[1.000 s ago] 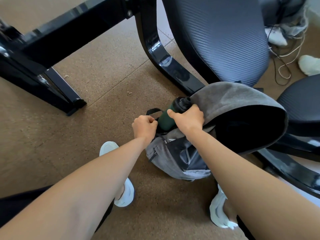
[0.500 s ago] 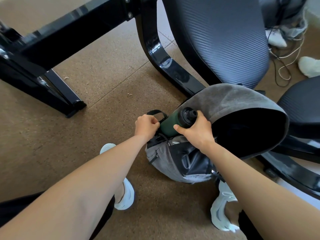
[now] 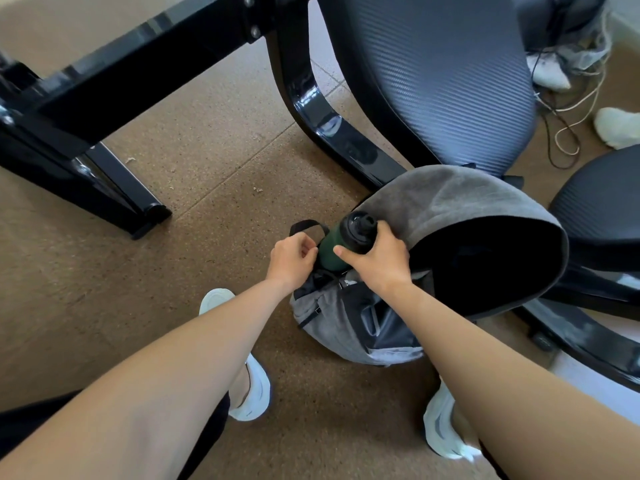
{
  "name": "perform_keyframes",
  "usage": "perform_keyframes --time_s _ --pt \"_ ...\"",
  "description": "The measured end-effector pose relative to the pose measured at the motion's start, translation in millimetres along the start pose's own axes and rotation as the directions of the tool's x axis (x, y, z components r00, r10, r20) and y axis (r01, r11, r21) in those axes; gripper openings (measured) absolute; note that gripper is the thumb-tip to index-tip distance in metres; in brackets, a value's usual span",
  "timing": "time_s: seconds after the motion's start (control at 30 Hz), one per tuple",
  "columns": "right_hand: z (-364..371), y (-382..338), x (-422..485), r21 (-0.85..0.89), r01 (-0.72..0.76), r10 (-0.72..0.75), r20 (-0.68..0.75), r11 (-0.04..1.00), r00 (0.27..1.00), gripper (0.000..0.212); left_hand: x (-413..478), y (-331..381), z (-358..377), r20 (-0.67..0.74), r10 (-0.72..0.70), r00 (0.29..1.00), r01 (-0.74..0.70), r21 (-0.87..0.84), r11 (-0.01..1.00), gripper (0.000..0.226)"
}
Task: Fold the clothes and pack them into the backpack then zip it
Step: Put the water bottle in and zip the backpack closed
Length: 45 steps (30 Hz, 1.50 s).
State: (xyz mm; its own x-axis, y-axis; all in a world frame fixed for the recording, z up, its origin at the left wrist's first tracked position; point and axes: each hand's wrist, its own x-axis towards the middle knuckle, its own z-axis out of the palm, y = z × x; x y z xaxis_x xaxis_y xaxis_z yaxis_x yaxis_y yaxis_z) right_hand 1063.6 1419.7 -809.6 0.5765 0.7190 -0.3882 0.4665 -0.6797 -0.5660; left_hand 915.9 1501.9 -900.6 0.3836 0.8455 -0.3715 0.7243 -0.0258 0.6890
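Gripping a green bottle (image 3: 329, 249) by its black cap end, the right hand (image 3: 379, 259) is drawing it up and out of the side pocket of the backpack (image 3: 341, 322); a second ago the bottle was sitting deeper, with only its cap showing past the fingers. The left hand (image 3: 292, 259) is curling its fingers at the pocket's edge beside a black strap (image 3: 306, 225), apparently pinching fabric to steady it, though what it is holding is too hidden to tell. The backpack is standing on the floor (image 3: 207, 174) between the person's shoes, against a chair leg (image 3: 322, 123). Its flap (image 3: 467, 216) is hanging wide open, the main compartment showing dark. No clothes are appearing in view. Judging from this, the person is clearing the bag or making room, so folding and packing are not yet under way and the zip is waiting.
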Motion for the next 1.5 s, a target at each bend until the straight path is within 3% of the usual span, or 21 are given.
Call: perform_keyframes --time_s 0.03,0.13,0.2,0.27,0.33,0.4,0.47,0.57,0.6,0.7,0.77,0.9,1.03,1.17,1.23,1.4,1.5 --pt "0 1 -2 0.013 0.007 -0.007 -0.006 1.0 1.0 0.066 0 0 0 0.024 0.031 0.999 -0.031 -0.016 0.999 0.008" --pt "5 3 -13 0.087 0.083 -0.085 0.017 0.993 0.996 0.063 -3 9 -6 0.145 0.177 0.973 -0.173 -0.04 0.984 0.068" --pt "5 8 -23 0.164 0.089 -0.095 0.026 0.982 0.995 0.062 -3 19 -10 0.17 0.248 0.954 -0.238 -0.078 0.968 0.088" --pt "3 15 -33 0.238 0.091 -0.076 -0.07 0.967 0.995 0.043 0 27 -14 0.171 0.252 0.953 -0.23 -0.134 0.964 0.089" --pt "-2 18 -39 0.341 0.007 0.093 -0.275 0.94 0.957 0.026 6 31 -19 0.183 0.243 0.953 -0.218 -0.146 0.965 0.09" --pt "-6 20 -32 0.496 -0.137 0.352 -0.37 0.857 0.86 0.045 9 32 -24 0.208 0.235 0.949 -0.211 -0.133 0.968 0.09" --pt "-12 18 -19 0.59 -0.156 0.378 -0.275 0.792 0.884 0.059 10 36 -28 0.217 0.239 0.946 -0.214 -0.133 0.968 0.085" --pt "-22 17 -1 0.444 -0.128 0.206 -0.132 0.887 0.97 0.035 13 50 -35 0.162 0.291 0.943 -0.27 -0.138 0.953 0.077" --pt "-27 15 2 0.402 -0.121 0.181 -0.114 0.907 0.977 0.038 14 55 -38 0.143 0.326 0.934 -0.312 -0.112 0.943 0.075" --pt "-37 9 5 0.514 -0.095 0.155 -0.075 0.853 0.985 0.029 18 67 -49 0.123 0.431 0.894 -0.435 0.012 0.9 0.082" --pt "-41 4 2 0.589 -0.11 0.154 -0.025 0.801 0.988 0.028 19 73 -59 0.16 0.448 0.88 -0.465 0.092 0.881 0.091" --pt "-51 0 -7 0.57 -0.152 0.146 0.055 0.807 0.988 0.03 16 91 -73 0.291 0.419 0.86 -0.483 0.204 0.851 0.09" --pt "-56 4 -18 0.701 -0.268 0.24 0.141 0.66 0.96 0.028 10 101 -72 0.337 0.369 0.866 -0.465 0.274 0.842 0.091" --pt "-43 2 -22 0.781 -0.343 0.302 0.206 0.522 0.931 0.038 5 97 -65 0.518 0.326 0.791 -0.526 0.303 0.795 0.086" --pt "-37 1 -21 0.773 -0.346 0.299 0.211 0.532 0.931 0.04 8 95 -67 0.548 0.296 0.782 -0.512 0.296 0.806 0.084" --pt "-45 -1 -10 0.744 -0.329 0.274 0.201 0.582 0.94 0.036 10 108 -74 0.465 0.277 0.841 -0.484 0.415 0.771 0.087" --pt "-52 -3 -8 0.72 -0.334 0.264 0.214 0.609 0.941 0.035 8 115 -72 0.509 0.315 0.801 -0.539 0.385 0.749 0.093"
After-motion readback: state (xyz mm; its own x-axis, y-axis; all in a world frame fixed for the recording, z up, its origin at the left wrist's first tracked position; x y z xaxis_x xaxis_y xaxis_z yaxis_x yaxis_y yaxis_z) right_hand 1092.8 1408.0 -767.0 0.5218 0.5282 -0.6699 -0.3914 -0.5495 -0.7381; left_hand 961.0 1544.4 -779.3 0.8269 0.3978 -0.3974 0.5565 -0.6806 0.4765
